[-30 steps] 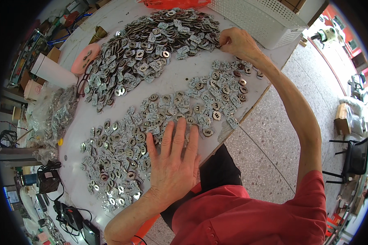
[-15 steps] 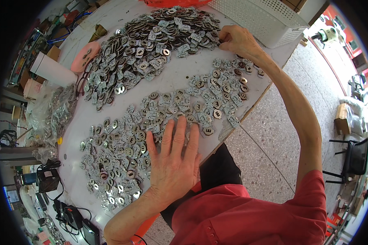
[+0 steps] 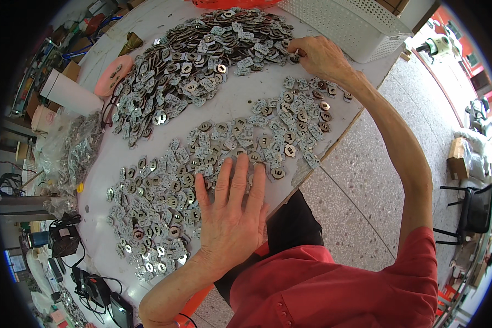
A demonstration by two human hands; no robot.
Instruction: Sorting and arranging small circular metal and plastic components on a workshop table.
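Note:
A wide spread of small silvery metal parts (image 3: pixel 172 186), flat with slotted round centres, covers the near part of the white table (image 3: pixel 224 101). My left hand (image 3: pixel 232 224) lies palm down over the right side of this spread, fingers stretched out and apart. Behind it rises a dense heap of the same parts (image 3: pixel 186 71). At the heap's right end my right hand (image 3: pixel 322 60) has its fingers bent and drawn together around its edge. Whatever is between those fingertips is too small and hidden to make out.
A white perforated basket (image 3: pixel 355 33) stands at the back right, beside a red bag (image 3: pixel 229 3). Along the left are a pink dish (image 3: pixel 113 75), a white cylinder (image 3: pixel 68 92), clear plastic bags (image 3: pixel 65 142) and black adapters with cables (image 3: pixel 95 290). The table edge runs along my right.
My right hand has shifted slightly left along the heap's edge, its fingers bending differently. The left hand stays almost in place on the spread parts.

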